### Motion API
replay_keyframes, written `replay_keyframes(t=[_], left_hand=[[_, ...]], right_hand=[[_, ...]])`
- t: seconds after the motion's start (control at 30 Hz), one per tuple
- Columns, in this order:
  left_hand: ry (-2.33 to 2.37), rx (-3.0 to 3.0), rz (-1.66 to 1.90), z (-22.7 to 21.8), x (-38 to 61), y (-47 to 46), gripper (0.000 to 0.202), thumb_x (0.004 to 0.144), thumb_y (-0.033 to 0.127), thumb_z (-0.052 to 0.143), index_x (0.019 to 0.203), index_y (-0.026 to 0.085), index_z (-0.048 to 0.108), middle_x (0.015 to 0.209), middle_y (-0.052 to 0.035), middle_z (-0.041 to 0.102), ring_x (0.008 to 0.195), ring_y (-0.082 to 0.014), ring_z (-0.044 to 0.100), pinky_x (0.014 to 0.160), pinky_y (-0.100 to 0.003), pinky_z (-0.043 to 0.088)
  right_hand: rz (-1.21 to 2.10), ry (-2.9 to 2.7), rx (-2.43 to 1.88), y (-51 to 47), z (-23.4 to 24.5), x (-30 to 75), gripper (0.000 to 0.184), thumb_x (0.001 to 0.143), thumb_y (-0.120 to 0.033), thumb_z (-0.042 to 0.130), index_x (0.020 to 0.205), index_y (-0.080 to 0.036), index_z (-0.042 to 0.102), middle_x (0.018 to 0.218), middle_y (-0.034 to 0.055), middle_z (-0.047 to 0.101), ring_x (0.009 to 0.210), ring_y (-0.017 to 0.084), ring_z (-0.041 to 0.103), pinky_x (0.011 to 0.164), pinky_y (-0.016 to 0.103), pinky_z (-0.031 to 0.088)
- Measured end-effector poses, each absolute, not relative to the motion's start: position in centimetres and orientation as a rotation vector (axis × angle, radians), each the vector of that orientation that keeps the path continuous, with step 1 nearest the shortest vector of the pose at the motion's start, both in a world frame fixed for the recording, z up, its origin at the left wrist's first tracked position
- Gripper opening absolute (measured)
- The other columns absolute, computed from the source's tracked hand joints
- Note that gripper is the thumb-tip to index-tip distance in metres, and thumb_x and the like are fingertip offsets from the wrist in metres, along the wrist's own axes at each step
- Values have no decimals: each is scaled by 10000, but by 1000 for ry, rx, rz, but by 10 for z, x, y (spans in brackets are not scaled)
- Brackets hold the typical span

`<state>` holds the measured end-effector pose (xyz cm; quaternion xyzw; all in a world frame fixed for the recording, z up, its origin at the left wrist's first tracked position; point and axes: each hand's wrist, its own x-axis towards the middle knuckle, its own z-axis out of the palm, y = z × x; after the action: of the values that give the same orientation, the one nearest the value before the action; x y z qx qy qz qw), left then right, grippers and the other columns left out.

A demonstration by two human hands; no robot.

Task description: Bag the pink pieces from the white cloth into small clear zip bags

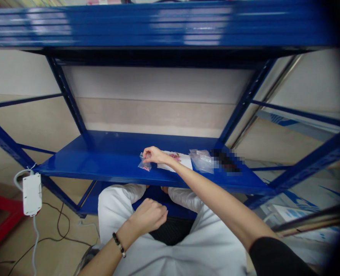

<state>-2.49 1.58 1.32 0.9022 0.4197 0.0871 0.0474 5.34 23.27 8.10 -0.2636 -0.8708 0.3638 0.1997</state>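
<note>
- The hands are well apart: the right hand [155,155] is up at the blue metal shelf [78,159], and the left hand [148,216] is lower down, below the front edge of that shelf.
- The right hand pinches the top of a small clear plastic bag [144,164] between thumb and fingers. The bag holds something small and pink, and it sits at or just above the shelf surface.
- A black sleeve [276,257] covers the right arm above the elbow; the forearm is bare.
- The left hand is curled closed over white clothing [124,214]. I cannot tell whether it holds anything.
- A beaded bracelet [118,244] circles the left wrist.
- Just beside the right hand, a white card with pink print [178,161] lies flat on the shelf.
- Next to the card lies a second clear plastic bag [201,161], and a blurred dark patch [225,161] just beyond it hides whatever is there.
- A wider blue shelf [158,27] runs across overhead, carried on blue uprights [69,99].
- A white plastic box [32,193] hangs by its cable at the left end of the shelf.
- Dark wires [50,239] trail across the floor, near a red frame [0,218].
</note>
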Motion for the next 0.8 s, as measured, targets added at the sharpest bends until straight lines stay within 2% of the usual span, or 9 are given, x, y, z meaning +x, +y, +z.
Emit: replay_keyframes(t=[0.1,0.2,0.27,0.37,0.47,0.6,0.8], left_hand=[[1283,2761,260,14,-26,16,292,966,244,400,753,175,586,759,-48,703,695,-192,663,652,-298,414],[1265,2769,245,11,-24,14,298,972,242,390,754,177,582,755,-45,697,688,-188,652,657,-296,404],[1245,2768,249,9,-22,12,297,975,237,389,752,178,576,751,-43,691,689,-185,643,659,-294,394],[1220,2759,277,7,-20,7,300,978,234,386,745,179,566,732,-36,673,681,-178,625,646,-289,368],[1192,2740,313,7,-18,2,305,981,223,378,743,179,562,721,-30,656,677,-168,607,639,-287,340],[1141,2727,319,5,-13,-1,309,986,216,369,748,181,563,723,-25,645,674,-163,586,634,-291,315],[1122,2743,272,-4,-8,0,307,986,223,367,754,186,564,726,-24,645,677,-172,581,633,-303,294]], right_hand=[[718,-2530,-785,242,79,52,191,751,-208,743,928,-144,713,967,74,675,908,187,616,823,294,474],[351,-2543,-781,240,83,66,225,818,-196,698,1042,-192,716,1283,123,561,1191,258,512,1001,412,401],[194,-2565,-814,238,87,86,227,837,-185,673,1059,-218,708,1361,114,499,1248,277,465,1030,454,371],[47,-2562,-923,238,93,137,220,832,-148,651,1036,-215,702,1315,102,530,1197,268,499,991,421,399],[-26,-2488,-1122,244,97,207,228,830,-131,628,1034,-206,698,1173,91,618,1096,241,559,931,356,424],[73,-2400,-1481,251,95,295,204,808,-179,669,1006,-204,713,970,62,700,910,203,621,787,265,431],[166,-2288,-1621,250,85,342,174,664,-220,790,810,-163,715,794,61,713,747,191,626,658,244,406]])
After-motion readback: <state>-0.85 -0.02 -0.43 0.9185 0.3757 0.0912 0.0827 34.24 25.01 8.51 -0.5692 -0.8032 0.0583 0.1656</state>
